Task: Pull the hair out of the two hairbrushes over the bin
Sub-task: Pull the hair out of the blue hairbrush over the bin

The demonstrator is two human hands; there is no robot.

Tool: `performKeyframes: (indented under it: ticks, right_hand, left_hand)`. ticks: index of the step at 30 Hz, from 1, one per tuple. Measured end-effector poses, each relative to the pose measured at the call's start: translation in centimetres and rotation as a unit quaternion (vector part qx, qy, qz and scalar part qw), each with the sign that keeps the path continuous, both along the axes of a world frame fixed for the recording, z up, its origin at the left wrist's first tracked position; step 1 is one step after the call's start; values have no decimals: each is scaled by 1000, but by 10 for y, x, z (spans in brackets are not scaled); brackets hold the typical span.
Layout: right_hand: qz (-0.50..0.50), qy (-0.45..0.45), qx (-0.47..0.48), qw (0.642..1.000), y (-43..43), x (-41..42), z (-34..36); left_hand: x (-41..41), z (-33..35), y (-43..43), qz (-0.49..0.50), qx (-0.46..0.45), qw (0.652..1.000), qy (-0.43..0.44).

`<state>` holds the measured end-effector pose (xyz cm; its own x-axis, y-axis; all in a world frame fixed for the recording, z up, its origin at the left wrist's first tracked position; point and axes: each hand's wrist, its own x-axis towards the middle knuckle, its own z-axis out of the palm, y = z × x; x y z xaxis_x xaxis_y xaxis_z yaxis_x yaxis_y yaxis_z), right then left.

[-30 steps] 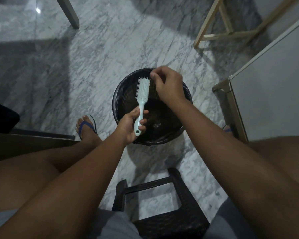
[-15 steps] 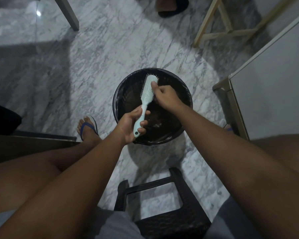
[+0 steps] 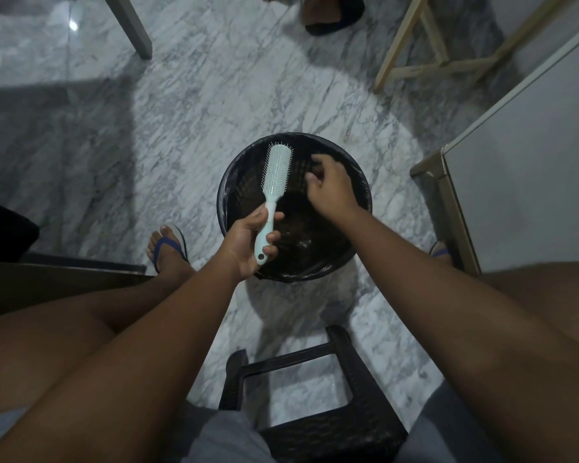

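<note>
A pale mint hairbrush is held upright over the black bin, bristles facing me. My left hand grips its handle near the bin's near-left rim. My right hand hovers over the middle of the bin, to the right of the brush head and apart from it, with fingers loosely spread. Whether hair hangs from those fingertips is lost against the dark liner. Only this one brush is in view.
A dark woven stool stands between my knees. A white cabinet is at the right, a wooden frame at the back right, a table leg at the back left. My left foot rests beside the bin.
My right hand has left the brush's bristles and moved right, over the bin, with its fingers spreading. My left hand tilted the brush head slightly left. The view shifted a little.
</note>
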<state>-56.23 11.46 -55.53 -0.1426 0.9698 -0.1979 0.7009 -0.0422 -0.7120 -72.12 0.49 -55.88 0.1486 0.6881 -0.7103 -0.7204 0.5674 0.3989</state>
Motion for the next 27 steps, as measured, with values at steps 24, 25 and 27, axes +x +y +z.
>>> performKeyframes:
  ticks: [24,25,27]
  right_hand:
    - [-123,110,46,985,45,-10,39]
    - [-114,92,36,989,45,-13,41]
    - [-51,38,-7,998,38,-20,51]
  left_hand:
    - [7,7,2,-56,37,997,25]
    - [7,6,1,-57,36,997,26]
    - [9,5,1,-66,35,996,41]
